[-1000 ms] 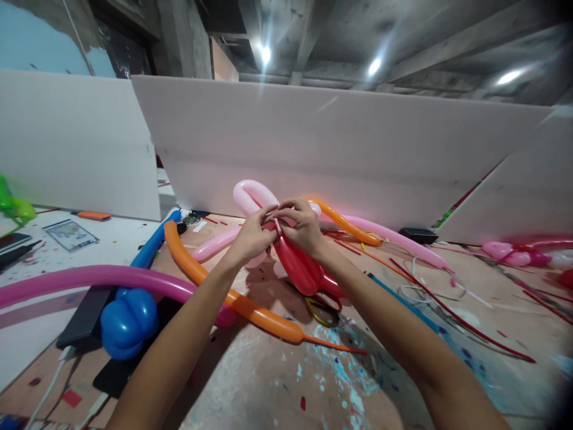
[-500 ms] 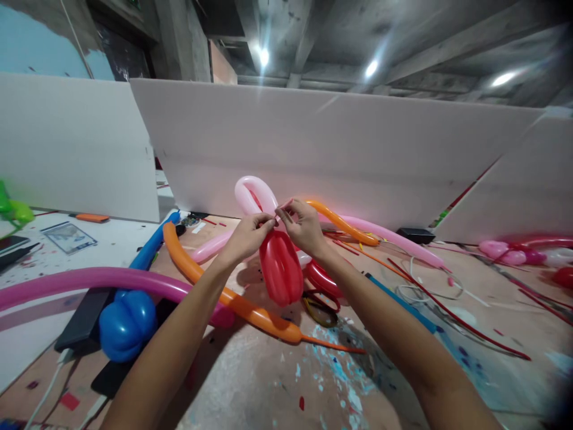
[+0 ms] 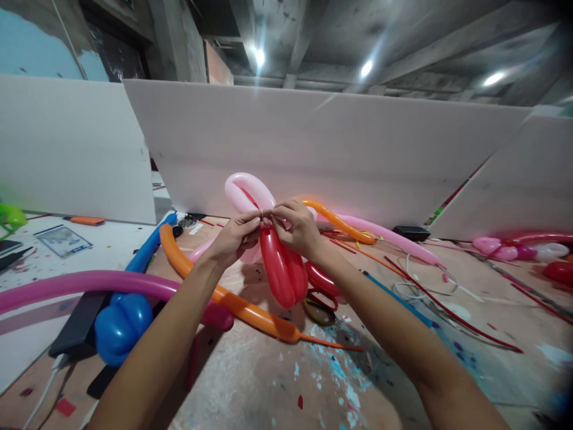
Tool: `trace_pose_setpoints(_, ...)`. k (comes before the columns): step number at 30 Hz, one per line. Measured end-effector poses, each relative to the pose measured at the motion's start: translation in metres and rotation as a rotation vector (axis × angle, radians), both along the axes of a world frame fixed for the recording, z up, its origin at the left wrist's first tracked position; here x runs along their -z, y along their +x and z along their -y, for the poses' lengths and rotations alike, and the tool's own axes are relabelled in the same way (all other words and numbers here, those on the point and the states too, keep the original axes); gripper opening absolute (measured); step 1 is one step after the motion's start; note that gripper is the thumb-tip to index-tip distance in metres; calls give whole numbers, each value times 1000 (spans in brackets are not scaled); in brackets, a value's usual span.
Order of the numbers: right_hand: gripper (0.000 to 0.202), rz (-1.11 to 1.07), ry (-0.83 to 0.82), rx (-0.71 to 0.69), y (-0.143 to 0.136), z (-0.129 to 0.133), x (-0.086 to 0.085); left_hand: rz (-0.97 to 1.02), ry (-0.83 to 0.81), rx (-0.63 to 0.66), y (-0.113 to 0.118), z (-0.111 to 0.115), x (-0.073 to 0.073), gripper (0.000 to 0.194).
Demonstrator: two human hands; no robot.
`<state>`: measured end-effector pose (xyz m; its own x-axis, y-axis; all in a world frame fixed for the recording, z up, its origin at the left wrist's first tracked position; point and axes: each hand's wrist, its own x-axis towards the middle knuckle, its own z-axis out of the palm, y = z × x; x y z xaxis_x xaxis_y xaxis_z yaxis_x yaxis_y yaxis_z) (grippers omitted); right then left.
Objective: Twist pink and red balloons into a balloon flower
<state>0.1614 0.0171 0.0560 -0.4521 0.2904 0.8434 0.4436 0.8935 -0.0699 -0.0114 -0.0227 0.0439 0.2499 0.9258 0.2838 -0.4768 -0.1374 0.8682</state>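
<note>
A pink looped balloon (image 3: 250,192) and a red folded balloon (image 3: 285,269) meet at a joint in the middle, the pink above and the red hanging below. My left hand (image 3: 239,235) pinches that joint from the left, fingers closed. From the right, my right hand (image 3: 296,226) presses its fingertips on the same spot, touching the left fingertips. The exact bit of balloon between the right fingers is too small to tell. More pink balloon shows behind the left hand.
A long orange balloon (image 3: 250,313) and a magenta one (image 3: 102,279) lie under my forearms. A blue balloon bundle (image 3: 123,327) sits at left. Scissors (image 3: 320,310) lie near the red balloon. White boards (image 3: 313,149) stand behind.
The red balloon has swung slightly right at its lower end. My right fingers have come down onto the joint, and my left hand has shifted a little left. The view has shifted slightly.
</note>
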Motion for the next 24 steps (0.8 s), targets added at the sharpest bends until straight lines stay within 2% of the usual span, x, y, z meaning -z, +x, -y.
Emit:
trace_pose_setpoints(5,18,269,114,94,2,-2,-2,133,-73,46,3,-3,7,36)
trace_pose_setpoints(8,24,382,169,99,1,-3,1,117,-60,-31,3,-7,13,33)
trace_pose_setpoints(12,21,387,134,65,3,-4,7,-148,-20,-247,2,-6,17,33)
trace_pose_setpoints(17,15,195,-37,-2,7,-1,8,-546,119,-453,1,6,7,33)
trace_pose_setpoints(21,17,211,-111,-41,5,4,5,-693,159,-556,1,11,3,30)
trace_pose_setpoints(24,17,171,-154,-28,2,8,4,-771,184,-580,1,10,5,29)
